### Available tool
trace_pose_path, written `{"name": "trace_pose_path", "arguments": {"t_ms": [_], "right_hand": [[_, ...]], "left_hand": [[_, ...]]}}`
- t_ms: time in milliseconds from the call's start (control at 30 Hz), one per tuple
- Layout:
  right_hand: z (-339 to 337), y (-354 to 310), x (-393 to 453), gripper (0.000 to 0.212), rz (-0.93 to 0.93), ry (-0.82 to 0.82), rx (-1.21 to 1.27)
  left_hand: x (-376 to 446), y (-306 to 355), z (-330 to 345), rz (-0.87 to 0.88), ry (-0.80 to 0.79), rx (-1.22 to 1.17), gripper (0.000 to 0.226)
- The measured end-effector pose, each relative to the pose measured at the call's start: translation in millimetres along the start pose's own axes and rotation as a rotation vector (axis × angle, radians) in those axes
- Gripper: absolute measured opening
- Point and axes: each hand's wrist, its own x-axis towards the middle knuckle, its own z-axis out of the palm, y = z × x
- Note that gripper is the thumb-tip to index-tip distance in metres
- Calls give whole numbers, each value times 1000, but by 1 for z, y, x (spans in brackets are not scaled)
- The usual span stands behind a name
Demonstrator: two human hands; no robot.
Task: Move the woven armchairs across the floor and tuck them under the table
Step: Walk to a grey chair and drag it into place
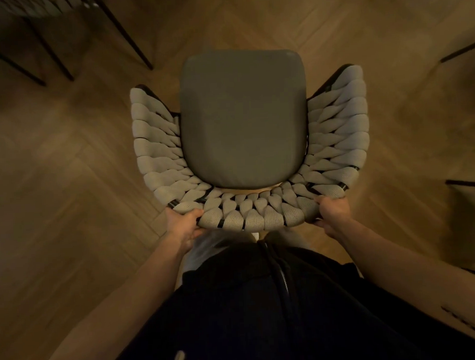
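Herringbone wood floor [68, 187], dim warm light. Item: one woven armchair [245, 125], grey seat cushion, standing on the floor directly ahead of me. Left hand [185, 225] and right hand [331, 212] each grasp the woven back rim at its rear corners. Step in hand, as I judge it: moving the chair across the floor. Next: steering it toward the surface, which I cannot see. Dark thin legs [126, 35] at upper left belong to cut-off furniture; chair's own legs hidden.

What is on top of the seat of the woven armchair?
Only a grey cushion lies on the woven armchair. The seat base under it is covered, so it cannot be seen.
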Motion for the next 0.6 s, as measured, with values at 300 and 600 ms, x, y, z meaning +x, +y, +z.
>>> {"name": "trace_pose_path", "arguments": {"t_ms": [300,600], "right_hand": [[68,-104,4,35,10,-75,21],[128,-221,43,38,-1,-64,-2]], "left_hand": [[51,107,26,5,7,12,49],[111,214,82,-6,25,23,55]]}}
